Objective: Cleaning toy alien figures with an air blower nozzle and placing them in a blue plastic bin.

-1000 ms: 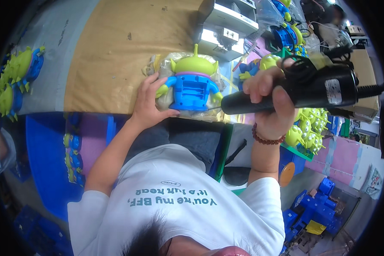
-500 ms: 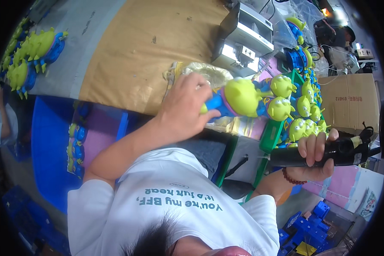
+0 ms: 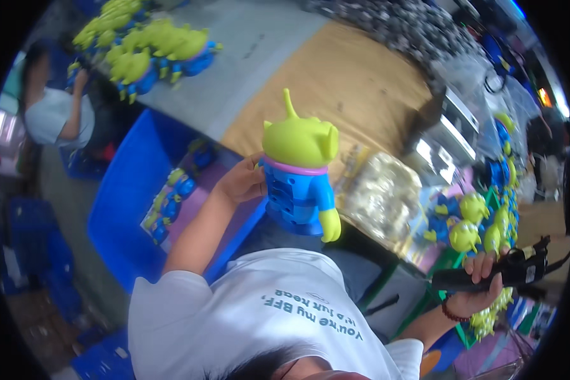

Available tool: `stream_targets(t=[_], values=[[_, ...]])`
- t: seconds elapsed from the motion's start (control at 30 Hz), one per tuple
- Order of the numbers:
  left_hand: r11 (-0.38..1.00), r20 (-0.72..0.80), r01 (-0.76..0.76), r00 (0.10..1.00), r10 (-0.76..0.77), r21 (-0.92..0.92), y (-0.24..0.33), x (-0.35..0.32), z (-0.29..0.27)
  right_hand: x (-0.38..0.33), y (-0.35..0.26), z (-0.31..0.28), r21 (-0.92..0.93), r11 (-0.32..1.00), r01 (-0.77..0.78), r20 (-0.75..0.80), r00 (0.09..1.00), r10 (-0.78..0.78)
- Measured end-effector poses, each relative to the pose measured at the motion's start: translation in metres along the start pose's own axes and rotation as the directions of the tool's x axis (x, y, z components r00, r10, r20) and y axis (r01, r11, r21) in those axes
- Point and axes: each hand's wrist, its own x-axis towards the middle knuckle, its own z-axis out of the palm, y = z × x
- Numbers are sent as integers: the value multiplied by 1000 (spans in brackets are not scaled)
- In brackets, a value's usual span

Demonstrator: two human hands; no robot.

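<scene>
My left hand [image 3: 242, 180] grips a green-headed alien toy figure [image 3: 297, 183] by its side, holding it upright with its back showing. The figure has a blue body, a pink collar and a single antenna. In my right hand [image 3: 478, 285] is a black electric screwdriver [image 3: 519, 269], its body lying across my palm and a cord at its outer end. Close to that hand, two more alien figures [image 3: 468, 212] lie at the edge of a green crate [image 3: 453, 263]. A clear plastic bag [image 3: 386, 193] rests on the table beside the held figure.
A blue bin [image 3: 117, 209] at left holds several small figures [image 3: 168, 206]. More alien toys [image 3: 161, 47] lie on the grey table at far left, near another person [image 3: 60, 114]. A grey metal device [image 3: 449, 133] stands at the right of the brown table covering [image 3: 335, 82].
My left hand has moved left with the figure, bringing it from lying near the crate to upright. My right hand still holds the screwdriver. The whole view has shifted toward the left.
</scene>
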Motion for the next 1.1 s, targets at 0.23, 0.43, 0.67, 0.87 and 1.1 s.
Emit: stream_targets(t=[0.23,0.43,0.67,0.87,1.1], values=[[888,-471,-373,753,460,270,44,-67,-52,11,19,17,-85,994,-69,41,996,73],[531,-536,-80,-60,842,843,124,-65,-140,16,29,14,-76,987,-139,-92,987,132],[200,-197,240,-39,980,950,178,-49,-232,15,31,19,-130,978,-165,-146,979,145],[130,-181,442,75,980,888,203,-42,-273,21,36,36,-175,965,-195,-156,973,168],[-26,28,375,1,1000,927,178,-61,-279,36,55,61,-175,954,-245,-115,967,227]])
